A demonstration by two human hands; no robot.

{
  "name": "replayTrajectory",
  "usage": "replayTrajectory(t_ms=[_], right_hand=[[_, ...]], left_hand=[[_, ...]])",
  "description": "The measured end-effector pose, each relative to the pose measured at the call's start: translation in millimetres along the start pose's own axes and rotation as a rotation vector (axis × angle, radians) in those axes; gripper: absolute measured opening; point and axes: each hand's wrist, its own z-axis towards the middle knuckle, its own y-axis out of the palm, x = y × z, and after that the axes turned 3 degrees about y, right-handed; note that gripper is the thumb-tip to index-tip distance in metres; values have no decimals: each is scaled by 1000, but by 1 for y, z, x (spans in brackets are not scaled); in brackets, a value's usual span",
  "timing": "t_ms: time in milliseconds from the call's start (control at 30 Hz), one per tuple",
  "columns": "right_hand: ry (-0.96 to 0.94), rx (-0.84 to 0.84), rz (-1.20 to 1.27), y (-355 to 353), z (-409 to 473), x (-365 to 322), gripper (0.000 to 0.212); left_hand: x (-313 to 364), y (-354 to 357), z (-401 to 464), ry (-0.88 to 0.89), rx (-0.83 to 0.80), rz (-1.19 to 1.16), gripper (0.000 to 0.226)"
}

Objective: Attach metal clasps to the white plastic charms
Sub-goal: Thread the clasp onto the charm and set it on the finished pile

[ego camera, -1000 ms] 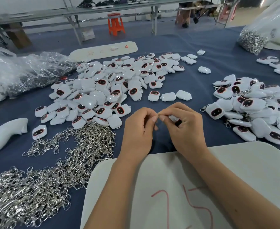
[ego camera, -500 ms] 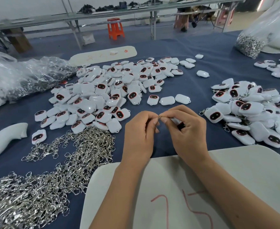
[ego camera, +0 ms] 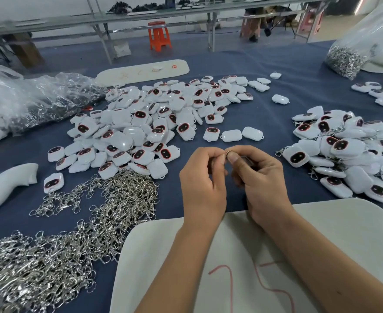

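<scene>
While charms (ego camera: 154, 123) & clasps (ego camera: 91, 213) cover blue tbl (ego camera: 276, 68), orange stool (ego camera: 160, 36) behind.

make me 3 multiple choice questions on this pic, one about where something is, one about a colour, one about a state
1. Where does the loose pile of metal clasps lie?
A. to the left of the hands
B. on the white board
C. inside the far bag

2. What colour is the stool in the background?
A. blue
B. orange
C. green

3. What are the left hand and right hand doing?
A. resting flat on the cloth
B. pinching a small metal ring between their fingertips
C. lifting the board

Answers:
1 A, the clasps spread over the blue cloth left of both hands.
2 B, it stands bright orange under the far table.
3 B, both hands' fingertips meet at the ring.
</scene>
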Motion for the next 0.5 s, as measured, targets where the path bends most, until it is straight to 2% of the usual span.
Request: replayTrajectory(t_ms=[333, 500], right_hand=[[-38, -53, -129, 2, -1, 0, 12], [-16, -26, -178, 2, -2, 2, 13]], left_hand=[[-5, -4, 2, -8, 15, 98, 11], [-7, -12, 8, 78, -90, 227, 11]])
